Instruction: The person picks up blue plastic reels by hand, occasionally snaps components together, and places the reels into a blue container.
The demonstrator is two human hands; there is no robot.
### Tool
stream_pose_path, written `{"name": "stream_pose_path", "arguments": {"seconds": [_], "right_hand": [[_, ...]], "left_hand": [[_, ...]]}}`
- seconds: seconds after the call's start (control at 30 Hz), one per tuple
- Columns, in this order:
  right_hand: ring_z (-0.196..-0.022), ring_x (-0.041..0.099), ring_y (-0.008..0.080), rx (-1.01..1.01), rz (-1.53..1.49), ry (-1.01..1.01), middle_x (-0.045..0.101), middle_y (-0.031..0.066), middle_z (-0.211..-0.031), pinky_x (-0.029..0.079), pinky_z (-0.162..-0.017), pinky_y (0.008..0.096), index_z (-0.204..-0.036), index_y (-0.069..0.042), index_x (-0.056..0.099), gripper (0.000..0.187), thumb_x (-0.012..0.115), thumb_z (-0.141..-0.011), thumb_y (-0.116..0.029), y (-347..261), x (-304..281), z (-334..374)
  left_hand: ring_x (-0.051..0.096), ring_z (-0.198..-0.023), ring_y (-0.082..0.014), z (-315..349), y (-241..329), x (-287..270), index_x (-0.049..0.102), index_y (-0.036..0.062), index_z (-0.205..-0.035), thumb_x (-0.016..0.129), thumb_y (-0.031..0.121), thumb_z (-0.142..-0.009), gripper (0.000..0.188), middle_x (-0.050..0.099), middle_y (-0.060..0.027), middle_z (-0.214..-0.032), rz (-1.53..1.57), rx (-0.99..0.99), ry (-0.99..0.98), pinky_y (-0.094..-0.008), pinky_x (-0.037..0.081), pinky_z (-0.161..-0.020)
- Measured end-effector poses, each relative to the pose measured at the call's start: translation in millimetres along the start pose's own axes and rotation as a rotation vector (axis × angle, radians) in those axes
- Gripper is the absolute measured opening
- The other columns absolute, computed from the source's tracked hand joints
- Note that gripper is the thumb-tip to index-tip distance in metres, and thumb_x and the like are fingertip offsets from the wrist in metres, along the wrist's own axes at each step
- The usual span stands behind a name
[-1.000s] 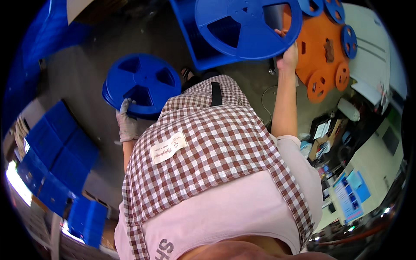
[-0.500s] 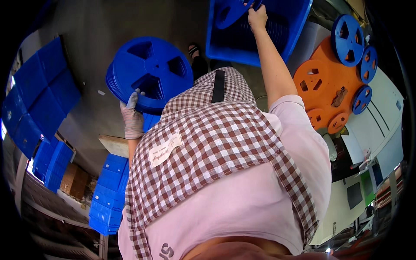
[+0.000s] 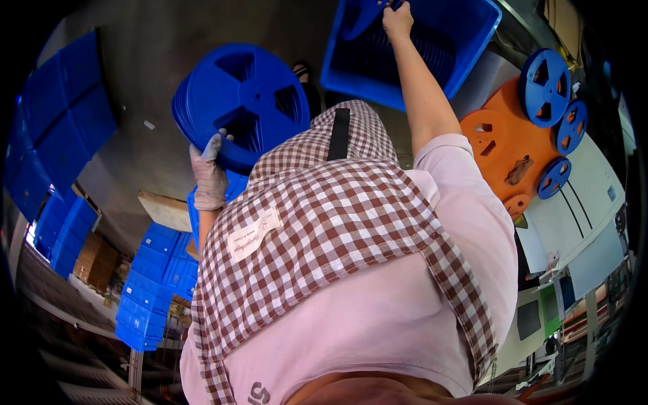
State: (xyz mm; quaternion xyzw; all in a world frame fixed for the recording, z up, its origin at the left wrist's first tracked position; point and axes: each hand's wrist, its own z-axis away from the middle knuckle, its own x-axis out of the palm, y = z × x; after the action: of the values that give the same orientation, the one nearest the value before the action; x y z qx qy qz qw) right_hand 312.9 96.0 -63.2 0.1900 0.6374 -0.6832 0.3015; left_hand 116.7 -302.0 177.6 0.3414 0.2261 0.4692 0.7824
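A stack of blue plastic reels (image 3: 273, 79) with cut-out windows rests against my left hand (image 3: 210, 174), which wears a pale glove. The fingers hook through a window at the near edge while the palm supports the side. My bare right hand (image 3: 397, 21) reaches over a blue bin (image 3: 364, 96) ahead and grips a blue reel (image 3: 361, 19) by its edge. This reel is partly cut off by the picture's upper edge and tilts above the bin's inside. Several more reels (image 3: 439, 57) stand in a row within the bin, dark and partly hidden by my forearm.
To the right, an orange surface (image 3: 503, 135) carries blue discs (image 3: 544, 88) and orange discs. Blue boxes stand stacked at the left (image 3: 67, 101) and lower left (image 3: 145, 290). A wooden board (image 3: 165, 210) lies near my left forearm. My foot (image 3: 302, 71) shows beside the stack.
The view has shifted a little. The left hand's stack sits slightly farther right and up in the picture. My right hand has reached farther into the bin with its reel, which shows less.
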Motion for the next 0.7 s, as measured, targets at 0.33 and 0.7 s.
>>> {"name": "stream_pose_path", "arguments": {"seconds": [0.33, 0.7], "right_hand": [[-0.094, 0.063, 0.0164, -0.248, -0.353, -0.49, 0.066, 0.0073, -0.103, 0.048, -0.084, 0.0272, -0.113, -0.003, 0.059, 0.029, 0.061, -0.087, -0.016, -46.4, -21.5, 86.9], [-0.123, 0.045, 0.034, -0.792, -0.206, -0.707, 0.056, 0.0139, -0.122, 0.036, -0.103, 0.0455, -0.109, -0.001, 0.061, 0.05, 0.075, -0.072, -0.03, -159.3, -40.4, 220.7]], "left_hand": [[0.063, -0.094, -0.0244, -41.3, -8.7, -17.0, 0.047, 0.0028, -0.123, 0.071, 0.014, -0.081, 0.05, 0.061, -0.0134, -0.106, 0.169, 0.042, -0.13, -0.0369, 0.053, -0.084], [0.059, -0.102, -0.024, -64.6, 14.4, 65.0, 0.047, 0.006, -0.124, 0.073, 0.021, -0.081, 0.052, 0.059, -0.0093, -0.111, 0.31, 0.026, -0.272, -0.0382, 0.051, -0.087]]}}
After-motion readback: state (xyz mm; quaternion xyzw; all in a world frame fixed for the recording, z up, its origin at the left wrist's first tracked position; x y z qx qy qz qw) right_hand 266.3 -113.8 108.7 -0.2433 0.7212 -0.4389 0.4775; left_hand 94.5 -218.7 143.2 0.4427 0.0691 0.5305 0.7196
